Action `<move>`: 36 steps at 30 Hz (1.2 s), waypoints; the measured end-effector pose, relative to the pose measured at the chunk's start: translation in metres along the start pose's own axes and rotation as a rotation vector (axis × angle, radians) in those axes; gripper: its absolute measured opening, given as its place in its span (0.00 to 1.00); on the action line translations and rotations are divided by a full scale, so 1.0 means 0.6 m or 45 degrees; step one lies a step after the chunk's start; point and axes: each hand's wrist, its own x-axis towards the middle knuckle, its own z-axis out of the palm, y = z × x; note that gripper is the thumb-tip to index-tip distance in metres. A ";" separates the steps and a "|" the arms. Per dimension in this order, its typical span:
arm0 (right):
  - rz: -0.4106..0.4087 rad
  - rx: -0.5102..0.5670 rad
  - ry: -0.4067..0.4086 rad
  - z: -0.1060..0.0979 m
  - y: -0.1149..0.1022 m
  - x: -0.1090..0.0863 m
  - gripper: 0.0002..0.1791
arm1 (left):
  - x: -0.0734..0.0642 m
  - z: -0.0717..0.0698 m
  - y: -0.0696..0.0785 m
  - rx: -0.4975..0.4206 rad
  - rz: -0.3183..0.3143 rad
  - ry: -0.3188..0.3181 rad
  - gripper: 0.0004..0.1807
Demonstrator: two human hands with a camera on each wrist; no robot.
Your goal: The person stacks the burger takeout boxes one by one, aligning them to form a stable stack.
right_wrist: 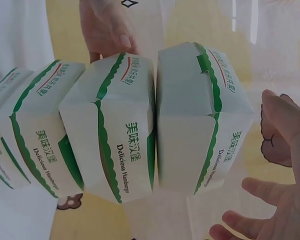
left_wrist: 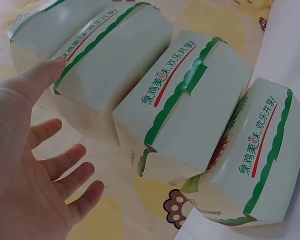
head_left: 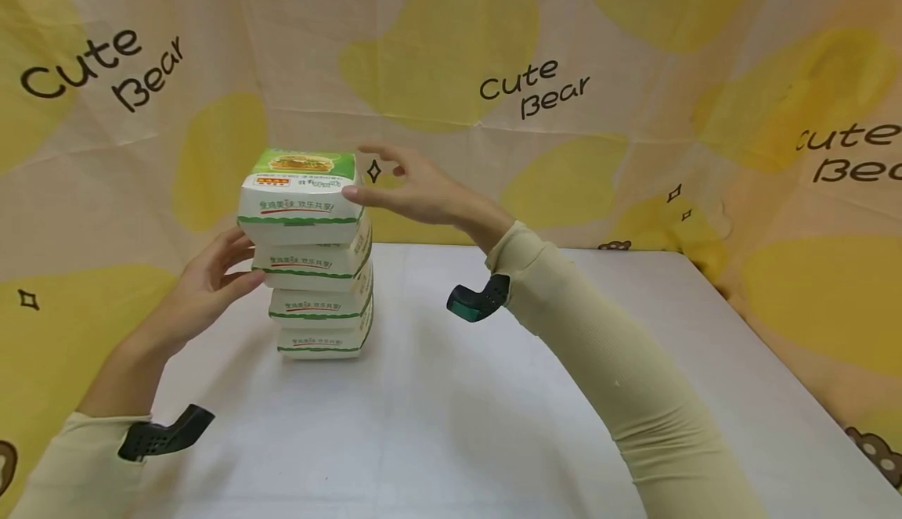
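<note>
Several white and green paper burger boxes stand in one upright stack, left of centre in the head view. The top box (head_left: 301,220) has a burger picture on its lid and sits slightly off the second box (head_left: 310,267). My left hand (head_left: 204,292) is at the stack's left side, its thumb tip at the second box, fingers relaxed and apart. In the left wrist view that thumb seems to touch the box's edge. My right hand (head_left: 416,190) is beside the top box's upper right, thumb near its front corner, fingers spread; the right wrist view shows a gap to the box (right_wrist: 200,125).
The stack stands on a white tabletop (head_left: 451,394). Behind it hangs a yellow patterned cloth (head_left: 437,49) printed with "Cute Bear". A dark band (head_left: 479,298) is on the right wrist and another (head_left: 165,434) on the left.
</note>
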 end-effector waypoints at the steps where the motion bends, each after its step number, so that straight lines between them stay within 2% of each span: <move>1: 0.005 0.003 0.004 -0.001 0.002 -0.002 0.42 | 0.000 0.000 0.001 0.002 0.001 0.000 0.39; 10: 0.058 0.000 0.049 -0.004 0.017 -0.019 0.40 | 0.002 -0.006 0.005 0.010 0.012 0.000 0.38; 21: -0.041 -0.012 0.088 -0.002 0.031 -0.037 0.36 | -0.001 -0.016 0.004 0.019 -0.015 0.017 0.37; 32: -0.025 0.012 0.092 0.000 0.065 -0.060 0.34 | -0.003 -0.027 -0.017 0.060 -0.004 0.040 0.35; 36: -0.056 0.045 0.097 0.002 0.079 -0.068 0.32 | -0.004 -0.029 -0.018 0.066 -0.011 0.046 0.34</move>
